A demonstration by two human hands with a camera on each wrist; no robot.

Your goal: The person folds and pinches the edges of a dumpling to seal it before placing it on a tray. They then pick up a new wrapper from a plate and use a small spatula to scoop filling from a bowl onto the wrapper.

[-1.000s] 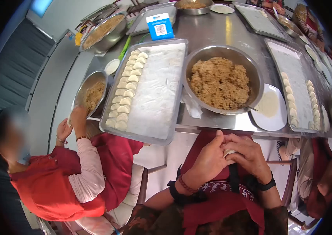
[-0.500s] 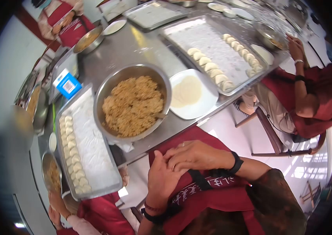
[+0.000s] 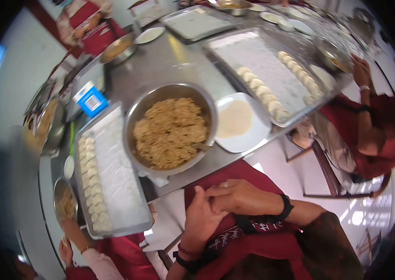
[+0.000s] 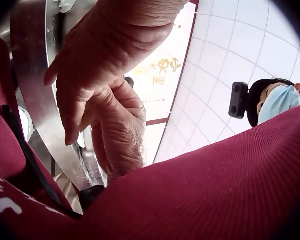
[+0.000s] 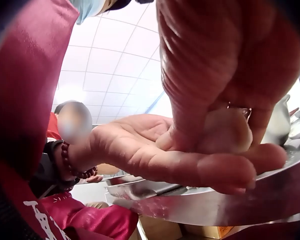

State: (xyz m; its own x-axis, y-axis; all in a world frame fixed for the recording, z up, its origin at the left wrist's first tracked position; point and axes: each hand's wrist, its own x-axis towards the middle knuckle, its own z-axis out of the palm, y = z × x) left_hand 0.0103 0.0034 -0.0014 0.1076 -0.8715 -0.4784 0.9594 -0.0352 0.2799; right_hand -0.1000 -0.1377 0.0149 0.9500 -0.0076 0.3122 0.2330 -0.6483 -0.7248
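Both hands meet in front of the apron, close to the table's front edge. A pale dumpling lies on the left hand's outstretched fingers in the right wrist view. My right hand comes down over it and pinches it, a ring on one finger. The left hand, with a beaded bracelet at its wrist, stays underneath, palm upward. In the head view the fingers hide the dumpling. Ahead stand a steel bowl of brown filling and a white plate carrying a round dough wrapper.
A floured tray at the left bears a double row of dumplings. Another tray at the right has two rows. A small blue sign stands behind the left tray. People sit on both sides; a wooden chair is at the right.
The head view has swung to the right, so the bowl and left tray sit further left in it. The hands remain together; the dumpling that showed between them is now covered there.
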